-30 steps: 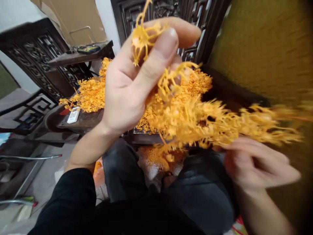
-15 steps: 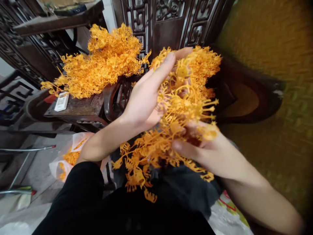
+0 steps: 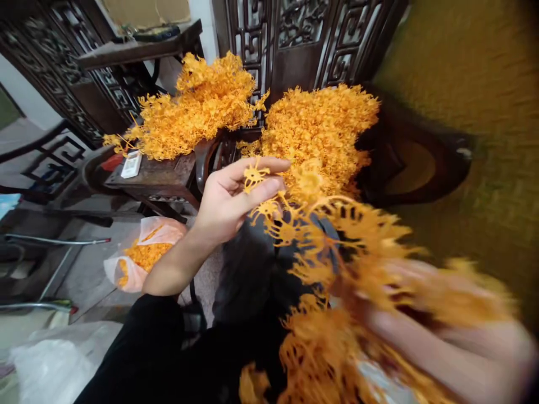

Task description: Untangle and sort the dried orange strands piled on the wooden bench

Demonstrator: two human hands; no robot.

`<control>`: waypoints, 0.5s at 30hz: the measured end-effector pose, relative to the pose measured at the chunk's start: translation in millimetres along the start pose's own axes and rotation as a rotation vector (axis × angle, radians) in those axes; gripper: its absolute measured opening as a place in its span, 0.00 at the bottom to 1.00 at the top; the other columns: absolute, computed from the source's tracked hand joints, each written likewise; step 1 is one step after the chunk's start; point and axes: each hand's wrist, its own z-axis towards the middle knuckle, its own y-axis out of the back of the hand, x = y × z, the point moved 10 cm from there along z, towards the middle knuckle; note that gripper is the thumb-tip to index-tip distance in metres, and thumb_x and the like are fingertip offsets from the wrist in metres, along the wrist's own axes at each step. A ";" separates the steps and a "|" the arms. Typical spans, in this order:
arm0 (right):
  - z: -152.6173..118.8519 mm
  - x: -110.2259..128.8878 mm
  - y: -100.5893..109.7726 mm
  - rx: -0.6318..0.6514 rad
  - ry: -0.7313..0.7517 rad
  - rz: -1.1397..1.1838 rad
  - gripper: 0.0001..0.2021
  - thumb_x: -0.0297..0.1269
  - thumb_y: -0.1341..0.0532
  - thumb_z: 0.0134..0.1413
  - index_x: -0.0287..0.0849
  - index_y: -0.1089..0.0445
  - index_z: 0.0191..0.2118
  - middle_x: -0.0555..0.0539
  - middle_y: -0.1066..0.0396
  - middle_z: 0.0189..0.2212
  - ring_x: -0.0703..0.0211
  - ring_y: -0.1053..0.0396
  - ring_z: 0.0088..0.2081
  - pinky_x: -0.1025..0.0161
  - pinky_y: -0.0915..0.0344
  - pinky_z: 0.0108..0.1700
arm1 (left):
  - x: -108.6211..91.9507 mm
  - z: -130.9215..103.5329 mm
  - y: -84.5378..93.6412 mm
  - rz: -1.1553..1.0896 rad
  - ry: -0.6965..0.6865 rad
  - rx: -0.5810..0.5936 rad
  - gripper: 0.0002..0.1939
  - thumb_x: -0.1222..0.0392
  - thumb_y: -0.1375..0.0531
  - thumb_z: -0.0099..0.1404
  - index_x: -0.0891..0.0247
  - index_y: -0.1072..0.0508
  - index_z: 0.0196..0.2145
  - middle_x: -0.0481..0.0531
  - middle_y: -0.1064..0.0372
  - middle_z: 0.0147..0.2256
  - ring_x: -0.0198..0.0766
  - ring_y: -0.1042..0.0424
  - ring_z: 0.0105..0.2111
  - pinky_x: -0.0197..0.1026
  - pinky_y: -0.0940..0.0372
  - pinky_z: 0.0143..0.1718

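Small white box: lies at the front of a dark carved-wood seat point(image 3: 158, 182), beside the heap, perhaps set there to stay within reach; the box point(image 3: 131, 164) shows print too small to read.
Pale pink translucent plastic bag: sits on the floor with its mouth open, which probably lets small orange pieces drop in; its thin wall point(image 3: 133, 282) sags around them.
Left heap of spiky orange plastic-like sprays: rests on the seat point(image 3: 185, 118), seemingly kept off the floor and apart from the other heap.
Left hand: the bare hand point(image 3: 221, 205) pinches small orange star-shaped florets point(image 3: 255, 175) between thumb and fingers, likely to steady the light, springy tips.
Right heap of similar orange sprays: stands beyond the hands point(image 3: 320, 126), close enough to reach.
Branching orange bunch: in front of the body, over the lap and by the right hand point(image 3: 366, 235), seemingly held there for close work.
Right hand: closed around the bunch, apparently at its stems; the hand point(image 3: 446, 336) is blurred and partly covered, so the exact finger contact cannot be told.
Florets' look: thin curling arms around small round centres, fairly crisp.
Bunch's look: bright orange, tangled, many-armed; its near parts are blurred.
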 end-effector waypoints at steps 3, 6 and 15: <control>-0.4 -46.4 -71.9 0.256 -0.132 0.036 0.08 0.43 0.39 0.67 0.48 0.26 0.37 0.50 0.22 0.30 0.53 0.23 0.30 0.58 0.22 0.33 | 48.5 5.2 12.0 -0.002 0.157 0.032 0.19 0.49 0.27 0.60 0.58 0.18 0.46 0.51 0.19 0.35 0.40 0.20 0.31 0.39 0.25 0.29; -8.0 -105.3 -99.6 0.187 -0.224 -0.220 0.15 0.44 0.35 0.64 0.41 0.26 0.50 0.37 0.24 0.50 0.41 0.21 0.48 0.45 0.23 0.51 | 125.8 0.6 22.6 -0.039 0.412 0.043 0.21 0.53 0.26 0.57 0.62 0.20 0.46 0.55 0.18 0.37 0.37 0.21 0.30 0.37 0.27 0.30; 28.4 -119.9 -32.8 -0.033 -0.078 -0.088 0.28 0.42 0.31 0.61 0.49 0.34 0.65 0.41 0.27 0.52 0.54 0.25 0.44 0.58 0.25 0.39 | 202.8 -12.3 10.5 0.071 0.366 -0.054 0.13 0.54 0.26 0.57 0.64 0.24 0.30 0.52 0.20 0.29 0.32 0.27 0.25 0.38 0.31 0.31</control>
